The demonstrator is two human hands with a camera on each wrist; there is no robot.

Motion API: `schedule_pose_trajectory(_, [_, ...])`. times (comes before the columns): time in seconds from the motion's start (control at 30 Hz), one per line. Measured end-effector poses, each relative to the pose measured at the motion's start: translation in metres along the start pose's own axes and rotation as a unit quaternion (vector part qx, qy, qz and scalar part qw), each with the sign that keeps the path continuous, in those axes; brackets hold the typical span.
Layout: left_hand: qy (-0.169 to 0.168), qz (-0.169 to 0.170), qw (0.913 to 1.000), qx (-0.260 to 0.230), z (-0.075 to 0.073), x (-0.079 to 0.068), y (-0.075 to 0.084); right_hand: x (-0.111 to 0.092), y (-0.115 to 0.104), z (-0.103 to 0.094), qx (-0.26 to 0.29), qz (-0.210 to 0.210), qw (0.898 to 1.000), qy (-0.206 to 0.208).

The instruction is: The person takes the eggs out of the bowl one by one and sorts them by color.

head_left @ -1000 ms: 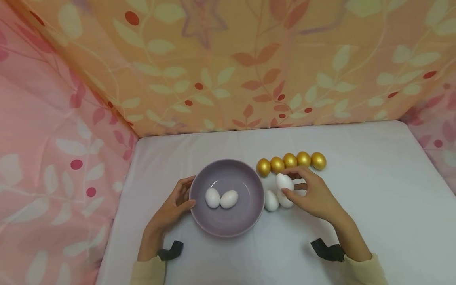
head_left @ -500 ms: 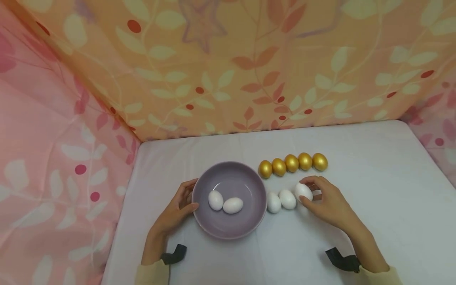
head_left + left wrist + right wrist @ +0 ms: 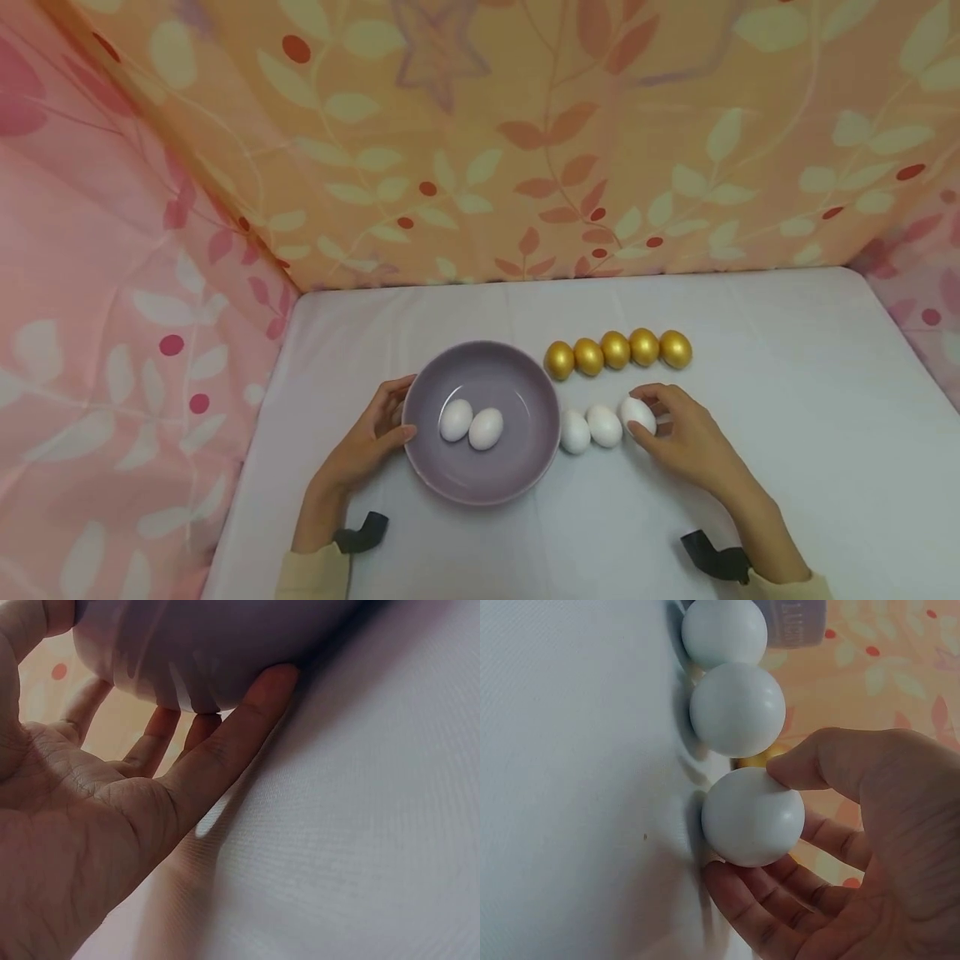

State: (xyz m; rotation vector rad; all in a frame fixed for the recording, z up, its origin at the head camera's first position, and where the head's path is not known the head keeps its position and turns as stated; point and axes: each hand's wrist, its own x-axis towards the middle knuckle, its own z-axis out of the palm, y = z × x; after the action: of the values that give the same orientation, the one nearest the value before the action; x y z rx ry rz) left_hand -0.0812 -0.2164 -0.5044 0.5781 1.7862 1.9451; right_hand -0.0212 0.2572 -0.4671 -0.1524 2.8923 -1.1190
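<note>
A purple bowl (image 3: 480,483) stands on the white-covered table, with two white eggs inside, the left egg (image 3: 456,420) touching the right egg (image 3: 486,428). My left hand (image 3: 367,437) holds the bowl's left side, thumb at the rim and fingers against the outer wall (image 3: 225,645). Right of the bowl, a white egg (image 3: 575,431) and another white egg (image 3: 604,426) lie side by side. At the row's right end my right hand (image 3: 686,437) pinches a third white egg (image 3: 753,817) between thumb and fingers, at the tabletop, slightly apart from its neighbour.
A row of several golden eggs (image 3: 616,350) lies behind the white ones. Patterned cloth hangs as a back wall (image 3: 465,167) and as a pink left wall (image 3: 135,350). Dark camera mounts (image 3: 362,533) sit at both wrists.
My right hand has carried the white egg from above the row to its right end and lowered it to the tabletop. The two eggs in the bowl have rolled slightly. The left hand keeps its hold.
</note>
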Motion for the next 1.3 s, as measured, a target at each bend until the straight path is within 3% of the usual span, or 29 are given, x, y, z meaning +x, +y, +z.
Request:
schedule_pose_trajectory(0.4, [0.004,-0.002,1.0000,0.001,-0.002,-0.001,0.000,0.000,-0.002,-0.004,0.011,-0.018,1.000,0.009])
schedule_pose_trajectory(0.6, [0.004,-0.007,1.0000,0.002,-0.001,0.000,0.000,0.007,-0.009,-0.018,-0.009,-0.013,1.000,0.004])
schedule_pose_trajectory(0.97, [0.011,-0.009,0.9999,0.004,-0.001,-0.003,0.002,0.040,-0.047,-0.048,-0.061,-0.148,0.987,0.018])
schedule_pose_trajectory(1.3, [0.002,-0.027,0.9996,0.004,0.000,-0.004,0.006,0.065,-0.092,-0.033,-0.098,-0.213,0.971,-0.054])
